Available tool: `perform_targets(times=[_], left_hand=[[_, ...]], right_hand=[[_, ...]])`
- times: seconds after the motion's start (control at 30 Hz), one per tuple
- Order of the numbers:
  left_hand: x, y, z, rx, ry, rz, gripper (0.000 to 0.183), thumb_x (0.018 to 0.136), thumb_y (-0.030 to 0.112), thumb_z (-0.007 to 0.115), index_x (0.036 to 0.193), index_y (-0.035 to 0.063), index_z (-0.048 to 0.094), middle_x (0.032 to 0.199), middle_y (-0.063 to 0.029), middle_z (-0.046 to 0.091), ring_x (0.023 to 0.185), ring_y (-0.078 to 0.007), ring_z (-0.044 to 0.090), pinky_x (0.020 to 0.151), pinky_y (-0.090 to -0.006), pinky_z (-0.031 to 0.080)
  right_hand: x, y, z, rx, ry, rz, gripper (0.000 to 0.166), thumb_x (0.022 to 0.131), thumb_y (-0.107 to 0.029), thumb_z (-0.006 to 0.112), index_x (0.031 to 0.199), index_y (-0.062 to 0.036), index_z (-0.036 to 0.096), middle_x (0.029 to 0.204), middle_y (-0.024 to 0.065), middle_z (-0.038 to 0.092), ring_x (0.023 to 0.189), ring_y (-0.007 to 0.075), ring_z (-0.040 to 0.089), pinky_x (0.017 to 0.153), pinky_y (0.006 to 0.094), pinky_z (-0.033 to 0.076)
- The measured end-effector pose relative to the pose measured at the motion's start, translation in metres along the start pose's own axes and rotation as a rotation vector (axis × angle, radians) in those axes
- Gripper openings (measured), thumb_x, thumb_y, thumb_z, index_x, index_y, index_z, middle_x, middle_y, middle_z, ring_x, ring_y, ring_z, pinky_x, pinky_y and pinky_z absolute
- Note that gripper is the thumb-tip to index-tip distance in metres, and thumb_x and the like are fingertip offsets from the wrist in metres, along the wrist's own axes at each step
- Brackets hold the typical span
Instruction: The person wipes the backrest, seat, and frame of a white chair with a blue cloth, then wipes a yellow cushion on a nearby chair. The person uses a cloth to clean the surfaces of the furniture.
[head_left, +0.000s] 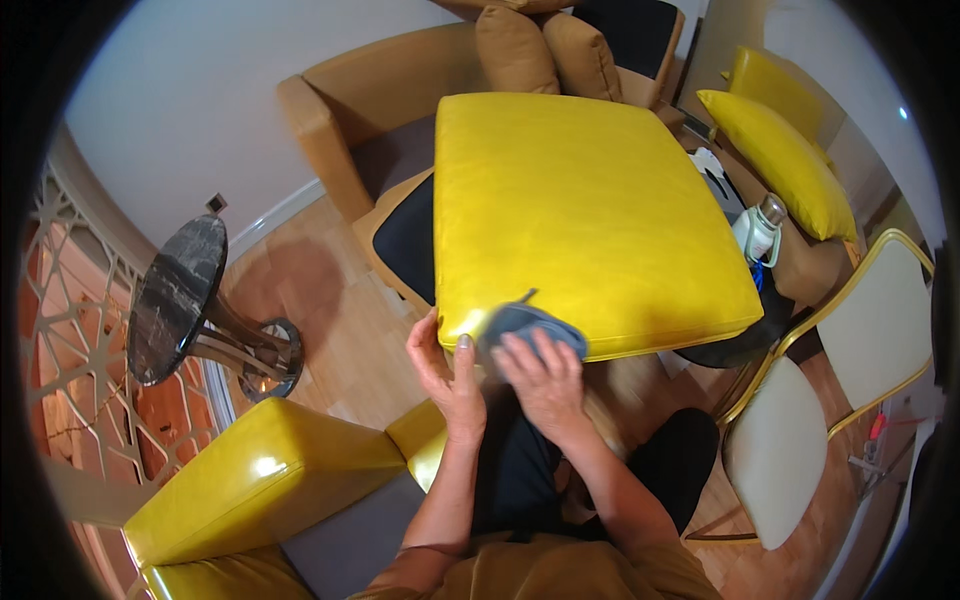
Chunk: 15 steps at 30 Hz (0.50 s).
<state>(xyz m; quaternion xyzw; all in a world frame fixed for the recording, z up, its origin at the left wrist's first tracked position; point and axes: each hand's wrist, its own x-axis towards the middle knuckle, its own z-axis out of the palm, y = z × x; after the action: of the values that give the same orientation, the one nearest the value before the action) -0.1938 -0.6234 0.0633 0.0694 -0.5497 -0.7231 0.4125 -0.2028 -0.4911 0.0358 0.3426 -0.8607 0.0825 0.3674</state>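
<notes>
A large yellow leather-like seat cushion (585, 217) lies before me. My left hand (454, 379) touches its near left corner, thumb on top and fingers along the side. My right hand (544, 375) presses a grey-blue cloth pad (551, 326) onto the near edge of the cushion, a little right of my left hand; the pad is partly blurred and a small strap sticks out of it. What supports the cushion is mostly hidden beneath it.
Behind stands a tan sofa (319, 127) with brown pillows (517, 52). A round black marble side table (180, 300) is at left, a yellow armchair (225, 480) near left. At right are a white bottle (759, 229), a yellow pillow (787, 165) and a gold-framed chair (776, 450).
</notes>
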Motion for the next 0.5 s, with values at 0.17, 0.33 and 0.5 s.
perform_targets(times=[0.17,0.33,0.5], left_hand=[[-0.001,-0.006,-0.003,-0.026,0.024,-0.029,0.042,0.093,0.017,0.061,0.131,0.0043,0.046,0.132,-0.0144,0.054,0.126,-0.0238,0.048,0.108,-0.0372,0.036],[0.001,-0.005,-0.009,-0.191,0.057,-0.109,0.048,0.094,0.020,0.062,0.134,0.0054,0.041,0.129,-0.0097,0.048,0.119,-0.0193,0.047,0.103,-0.0342,0.038],[-0.001,0.002,-0.025,0.148,0.124,0.052,0.051,0.096,0.015,0.060,0.140,0.0039,0.037,0.135,-0.0112,0.043,0.125,-0.0224,0.044,0.107,-0.0374,0.036]], right_hand=[[-0.003,-0.004,-0.002,0.012,0.010,0.060,0.043,0.092,-0.014,0.053,0.135,-0.0207,0.057,0.145,-0.0003,0.047,0.134,0.0263,0.042,0.109,0.0402,0.032],[0.068,-0.037,0.006,0.208,0.028,-0.048,0.042,0.090,-0.016,0.053,0.132,-0.0094,0.057,0.139,0.0081,0.052,0.132,0.0301,0.045,0.106,0.0412,0.036],[0.090,-0.057,0.015,0.359,-0.024,-0.043,0.054,0.088,-0.021,0.054,0.140,-0.0067,0.048,0.132,0.0121,0.055,0.128,0.0313,0.047,0.107,0.0439,0.033]])
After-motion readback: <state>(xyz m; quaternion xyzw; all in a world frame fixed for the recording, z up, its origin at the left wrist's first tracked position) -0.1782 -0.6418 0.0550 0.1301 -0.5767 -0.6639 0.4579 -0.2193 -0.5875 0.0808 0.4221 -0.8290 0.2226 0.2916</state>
